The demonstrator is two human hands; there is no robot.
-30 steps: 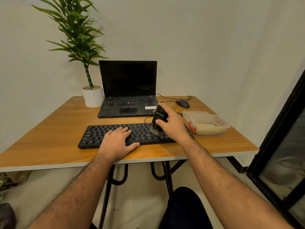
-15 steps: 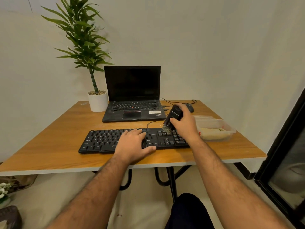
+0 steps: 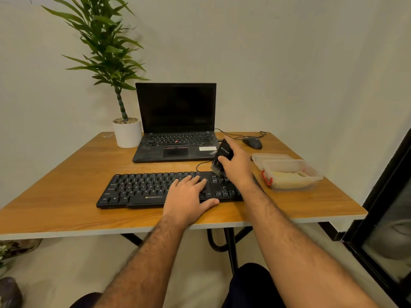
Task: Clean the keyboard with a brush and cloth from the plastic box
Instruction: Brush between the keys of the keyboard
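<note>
A black keyboard [image 3: 142,187] lies across the front of the wooden table [image 3: 66,192]. My left hand [image 3: 189,201] rests flat on its middle keys, fingers spread, holding it down. My right hand [image 3: 236,167] grips a black brush [image 3: 222,155], tilted, with its grey bristles touching the upper right keys of the keyboard. To the right stands a clear plastic box [image 3: 311,172] with a red clip; a pale yellow cloth [image 3: 287,177] lies inside it, and its lid [image 3: 270,156] sits just behind.
An open black laptop [image 3: 175,130] stands behind the keyboard, a potted plant [image 3: 126,132] at its left and a wired mouse [image 3: 252,142] at its right. A cable runs between laptop and keyboard. A dark door frame [image 3: 382,196] borders the right side.
My right hand has carried the brush rightward along the keyboard's upper keys. My left hand has slid right across the keys as well. The camera view has shifted.
</note>
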